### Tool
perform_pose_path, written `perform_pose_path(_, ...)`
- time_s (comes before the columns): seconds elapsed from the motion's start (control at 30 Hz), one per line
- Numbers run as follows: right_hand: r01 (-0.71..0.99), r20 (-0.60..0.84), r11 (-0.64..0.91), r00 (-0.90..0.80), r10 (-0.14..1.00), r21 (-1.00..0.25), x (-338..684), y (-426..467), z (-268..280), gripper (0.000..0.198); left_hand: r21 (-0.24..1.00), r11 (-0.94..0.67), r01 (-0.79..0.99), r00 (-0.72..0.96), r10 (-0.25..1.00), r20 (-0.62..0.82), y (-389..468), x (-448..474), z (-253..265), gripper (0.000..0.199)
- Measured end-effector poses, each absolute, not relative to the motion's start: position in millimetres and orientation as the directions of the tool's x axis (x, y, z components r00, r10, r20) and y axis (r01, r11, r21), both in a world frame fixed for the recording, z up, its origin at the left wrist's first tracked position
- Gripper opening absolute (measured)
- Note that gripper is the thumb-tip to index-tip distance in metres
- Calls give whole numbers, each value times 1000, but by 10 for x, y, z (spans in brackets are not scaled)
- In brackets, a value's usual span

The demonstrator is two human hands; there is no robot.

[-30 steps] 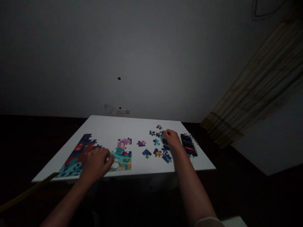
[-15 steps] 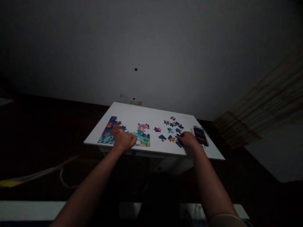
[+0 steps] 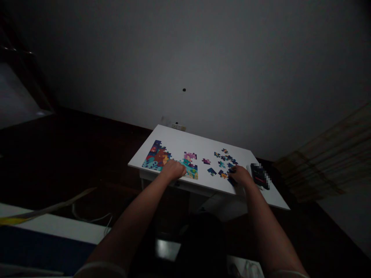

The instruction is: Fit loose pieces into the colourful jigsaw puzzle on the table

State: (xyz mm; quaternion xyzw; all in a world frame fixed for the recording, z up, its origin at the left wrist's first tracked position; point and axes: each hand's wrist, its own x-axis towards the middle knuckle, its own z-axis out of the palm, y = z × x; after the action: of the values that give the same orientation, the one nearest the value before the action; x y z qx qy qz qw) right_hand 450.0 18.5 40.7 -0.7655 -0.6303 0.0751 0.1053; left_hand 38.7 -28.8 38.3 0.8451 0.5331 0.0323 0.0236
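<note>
Right hand (image 3: pixel 241 175) pulled back from far loose pieces (image 3: pixel 224 157) to near ones, grip unclear; left hand (image 3: pixel 174 170) stays flat on assembled puzzle (image 3: pixel 158 157).

The half-built colourful puzzle (image 3: pixel 158 157) lay flat at the table's left; loose pieces (image 3: pixel 224 162) lay scattered to its right.

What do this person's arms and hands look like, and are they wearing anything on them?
Both forearms are bare. The left hand and right hand show no gloves, and no rings, watch or bracelets can be made out in the dim light. At the bottom edge, a pale short sleeve hem shows on the left arm, and a similar pale hem just shows on the right.
</note>
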Motion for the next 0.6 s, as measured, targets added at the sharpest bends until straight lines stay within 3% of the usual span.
perform_pose_path(0.17,919,78,-149,190,979,-365,4413,225,527,19,106,-402,910,400,916,35,-287,276,435,44)
perform_pose_path(0.23,875,143,-107,196,970,-472,4298,237,577,16,129,-351,927,347,936,54,-256,88,458,47)
perform_pose_path(0.37,645,255,103,147,956,-757,3699,266,596,37,186,-175,967,168,984,55,-169,-508,508,49)
perform_pose_path(0.5,393,149,189,-130,980,-900,2738,403,475,46,167,27,986,-35,998,47,-115,-1045,525,56)
perform_pose_path(0.6,371,73,158,-233,970,-915,2069,639,369,38,193,87,977,-91,996,14,-116,-1210,494,54)
